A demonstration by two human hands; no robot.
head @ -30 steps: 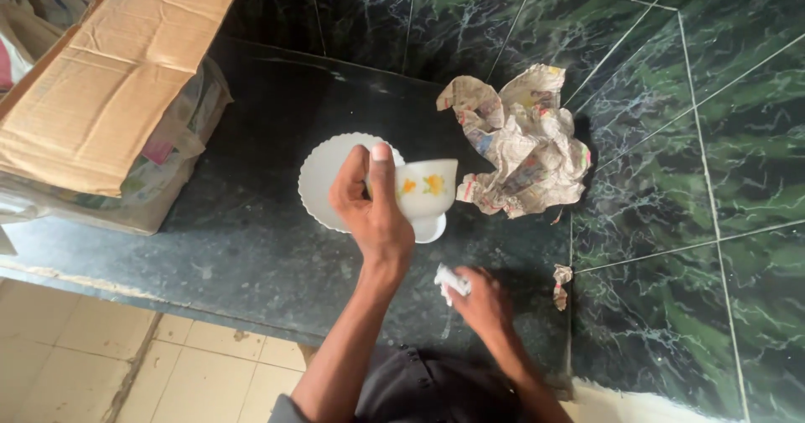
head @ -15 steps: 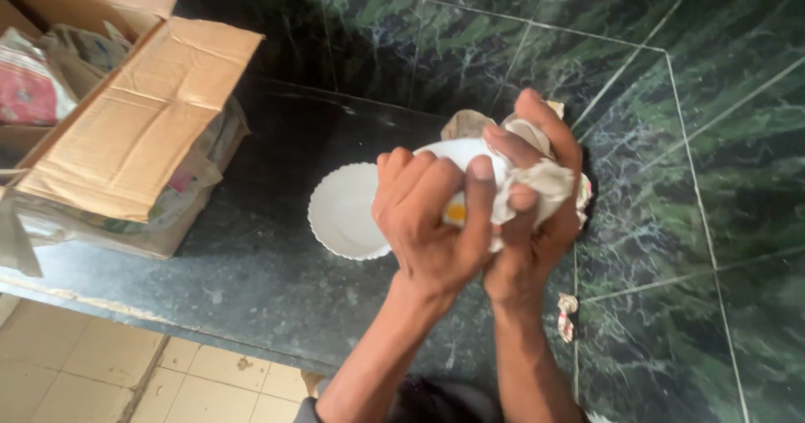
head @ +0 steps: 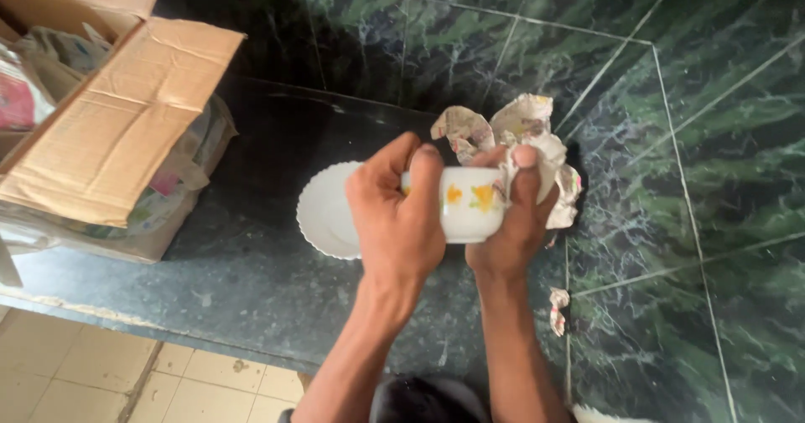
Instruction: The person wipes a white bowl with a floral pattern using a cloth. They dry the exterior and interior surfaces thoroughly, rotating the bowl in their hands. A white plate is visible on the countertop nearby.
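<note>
A dark green marble-patterned stone counter (head: 251, 297), backed by tiled walls of the same stone, takes up most of the view. At ten o'clock an open brown cardboard box (head: 117, 121) stuffed with paper-wrapped items is seen on the counter. At one o'clock of centre, a crumpled sheet of printed newspaper (head: 503, 125) lies against the wall. A white scalloped saucer (head: 323, 213) rests flat on the counter at nine o'clock of the hands. The left hand (head: 398, 222) is clamped around a small white ceramic cup with orange flower prints (head: 465, 205), held on its side above the counter. The right hand (head: 511, 222) is pressed to the cup's three o'clock end, closed on a wad of pale paper (head: 537, 159). A torn paper scrap (head: 556, 310) lies at five o'clock.
</note>
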